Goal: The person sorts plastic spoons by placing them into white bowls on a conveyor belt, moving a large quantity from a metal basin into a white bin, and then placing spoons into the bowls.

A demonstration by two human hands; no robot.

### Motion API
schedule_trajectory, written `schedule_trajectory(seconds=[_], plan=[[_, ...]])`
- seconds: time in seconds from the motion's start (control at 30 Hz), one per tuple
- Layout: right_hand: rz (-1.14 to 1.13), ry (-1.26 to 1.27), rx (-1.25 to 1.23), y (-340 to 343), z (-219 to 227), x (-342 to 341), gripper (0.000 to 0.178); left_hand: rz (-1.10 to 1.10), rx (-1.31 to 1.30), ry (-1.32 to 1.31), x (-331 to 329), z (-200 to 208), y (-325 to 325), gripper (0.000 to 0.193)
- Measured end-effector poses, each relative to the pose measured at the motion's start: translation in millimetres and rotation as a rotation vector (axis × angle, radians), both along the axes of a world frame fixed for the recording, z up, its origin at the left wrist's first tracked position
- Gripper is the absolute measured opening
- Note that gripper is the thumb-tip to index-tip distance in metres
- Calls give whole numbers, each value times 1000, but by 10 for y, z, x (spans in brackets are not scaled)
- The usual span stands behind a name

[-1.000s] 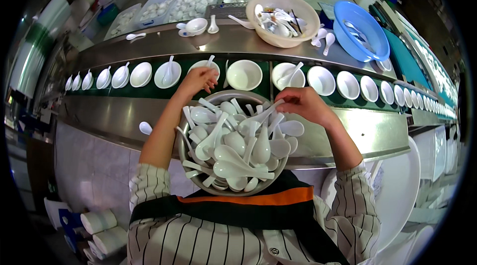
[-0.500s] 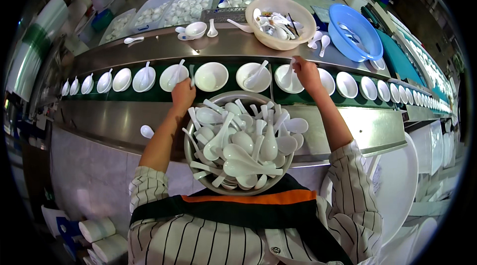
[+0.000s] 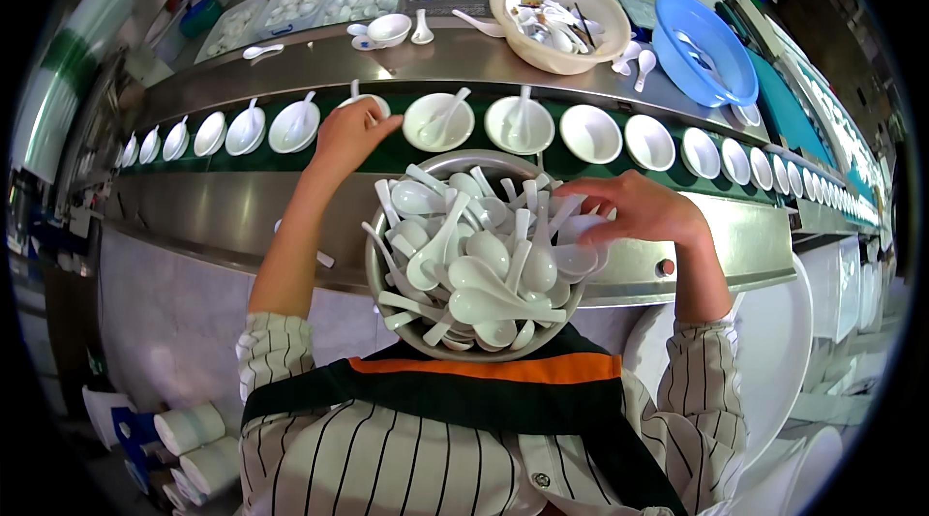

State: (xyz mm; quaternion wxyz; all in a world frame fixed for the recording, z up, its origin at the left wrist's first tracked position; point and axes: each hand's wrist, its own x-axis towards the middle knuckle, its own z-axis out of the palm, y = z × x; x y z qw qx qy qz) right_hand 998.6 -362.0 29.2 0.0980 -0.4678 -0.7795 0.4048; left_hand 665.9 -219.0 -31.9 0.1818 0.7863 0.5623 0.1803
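Note:
My left hand (image 3: pixel 346 137) is over a white bowl (image 3: pixel 385 103) on the green conveyor belt (image 3: pixel 387 153). Its fingers look closed on a white soup spoon (image 3: pixel 355 88), whose handle sticks up behind them; the grip itself is partly hidden. My right hand (image 3: pixel 644 211) reaches over the right rim of a metal basin (image 3: pixel 375 269), fingers apart and slightly blurred, close to the heaped white spoons (image 3: pixel 489 274). Two bowls between my hands, a left one (image 3: pixel 416 129) and a right one (image 3: pixel 498 134), each hold a spoon.
Bowls with spoons (image 3: pixel 293 129) line the belt leftward; bowls without spoons (image 3: pixel 590 137) run rightward. Behind the belt stand a cream basin (image 3: pixel 513 40) of spoons, a blue basin (image 3: pixel 673 81) and a small bowl (image 3: pixel 390 28). A steel ledge (image 3: pixel 213 216) runs along the near side.
The bowls have shifted left. My right hand has left a spoon in a bowl and come down to the metal basin. My left hand has moved slightly up and left with its bowl.

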Motion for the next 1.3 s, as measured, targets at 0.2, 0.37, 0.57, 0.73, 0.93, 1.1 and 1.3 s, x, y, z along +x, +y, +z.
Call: schedule_trajectory(seconds=[0.2,0.37,0.57,0.73,0.93,1.1,1.3], plan=[[-222,96,156,80,51,191,26,-607,-390,-6,438,353,-679,32],[-493,214,167,473,-179,421,12,-504,-812,-485,396,357,-645,23],[-751,413,24,1182,-1695,148,26,-431,-627,-537,481,580,-421,12],[-452,419,327,1097,-1084,-253,41,-353,-431,-524,639,805,-252,12],[-317,532,275,1240,-701,-492,28,-377,-378,-836,1160,330,165,27],[-686,-92,479,1525,-1482,-197,31,-532,-273,-423,1060,428,-285,28],[-862,299,306,1479,-1385,-215,23,-1173,-33,11,807,524,-1325,40]])
